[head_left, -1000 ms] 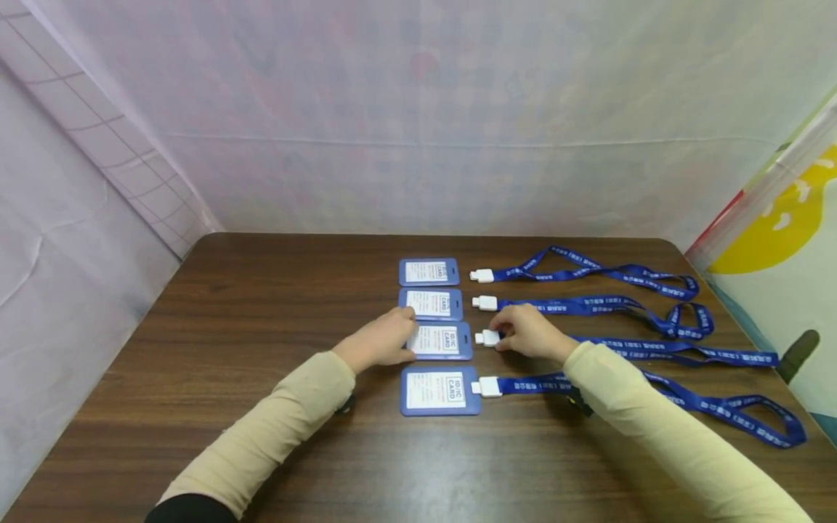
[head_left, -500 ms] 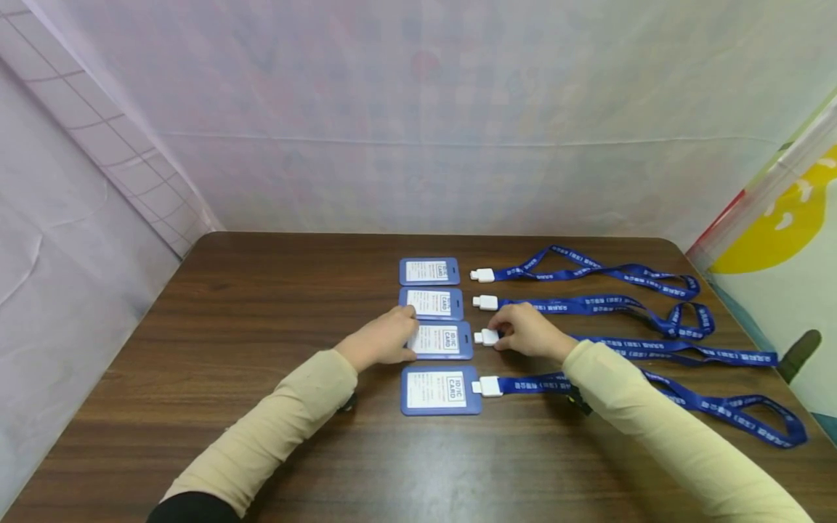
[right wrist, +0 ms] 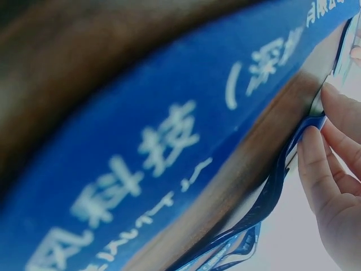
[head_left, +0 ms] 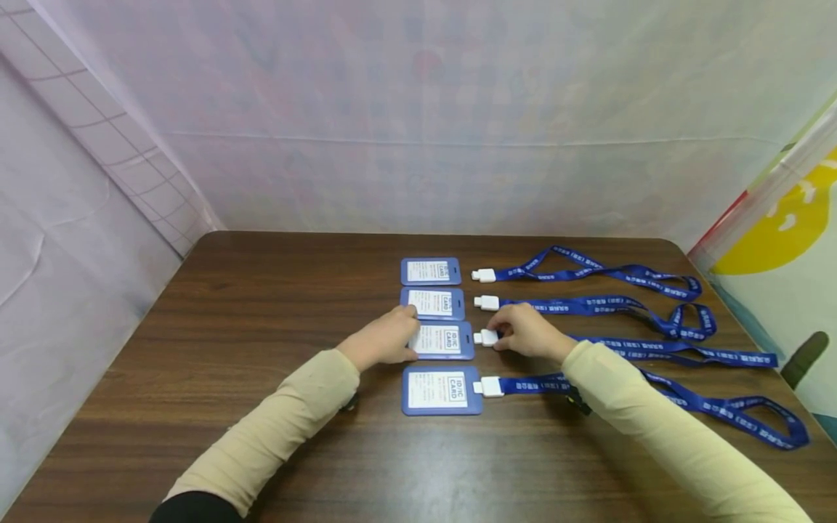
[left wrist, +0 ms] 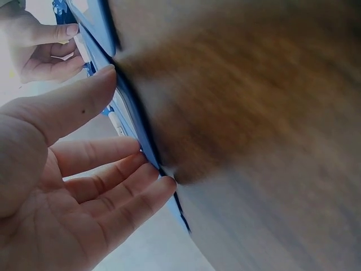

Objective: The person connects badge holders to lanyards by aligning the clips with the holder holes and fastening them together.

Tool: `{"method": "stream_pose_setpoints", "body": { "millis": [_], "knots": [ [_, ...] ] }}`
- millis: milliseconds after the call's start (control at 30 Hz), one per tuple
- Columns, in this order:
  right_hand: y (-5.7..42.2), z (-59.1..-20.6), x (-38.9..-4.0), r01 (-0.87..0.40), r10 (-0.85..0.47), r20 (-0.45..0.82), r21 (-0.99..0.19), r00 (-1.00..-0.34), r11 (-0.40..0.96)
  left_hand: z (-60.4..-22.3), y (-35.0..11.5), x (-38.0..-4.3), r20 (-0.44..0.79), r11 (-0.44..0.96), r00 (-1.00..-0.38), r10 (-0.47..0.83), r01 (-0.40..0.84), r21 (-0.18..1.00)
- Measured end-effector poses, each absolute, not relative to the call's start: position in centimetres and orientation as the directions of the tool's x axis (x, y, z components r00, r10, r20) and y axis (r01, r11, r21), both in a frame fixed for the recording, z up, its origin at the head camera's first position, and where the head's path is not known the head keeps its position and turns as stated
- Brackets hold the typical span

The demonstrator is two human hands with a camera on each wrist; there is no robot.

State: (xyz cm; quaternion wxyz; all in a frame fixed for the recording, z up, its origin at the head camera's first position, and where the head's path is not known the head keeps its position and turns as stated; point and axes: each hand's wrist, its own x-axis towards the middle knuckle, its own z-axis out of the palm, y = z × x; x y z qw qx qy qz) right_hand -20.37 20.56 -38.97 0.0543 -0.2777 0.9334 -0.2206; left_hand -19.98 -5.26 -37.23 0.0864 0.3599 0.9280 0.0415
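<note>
My left hand (head_left: 386,338) holds a blue ID card holder (head_left: 441,341) by its left end. In the left wrist view the thumb lies at one long edge of the holder (left wrist: 132,107) and the fingertips at the opposite edge. Just right of the holder's slotted end, a small gap away, my right hand (head_left: 530,333) pinches the white clip (head_left: 485,338) of a blue lanyard (head_left: 706,356). Seen from the right wrist, thumb and fingers meet at the strap's end (right wrist: 313,121). The hand covers part of that strap in the head view.
Nearer me lies another card holder (head_left: 441,403), its right end meeting a white lanyard clip (head_left: 492,386). Two more holders (head_left: 430,272) lie farther back, with lanyards (head_left: 588,273) stretched to their right. Everything rests on a brown wooden table (head_left: 275,276) against a pale curtain (head_left: 418,167).
</note>
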Motion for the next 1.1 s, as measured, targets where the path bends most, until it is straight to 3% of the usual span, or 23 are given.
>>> {"method": "stream_pose_setpoints", "body": {
  "millis": [1100],
  "knots": [
    [20.07, -39.03, -20.42, -0.501, -0.544, 0.026, -0.432, -0.838, 0.75, -37.28, -4.47, -20.32, -0.143, 0.743, -0.729, 0.669, 0.663, 0.096]
  ]
}}
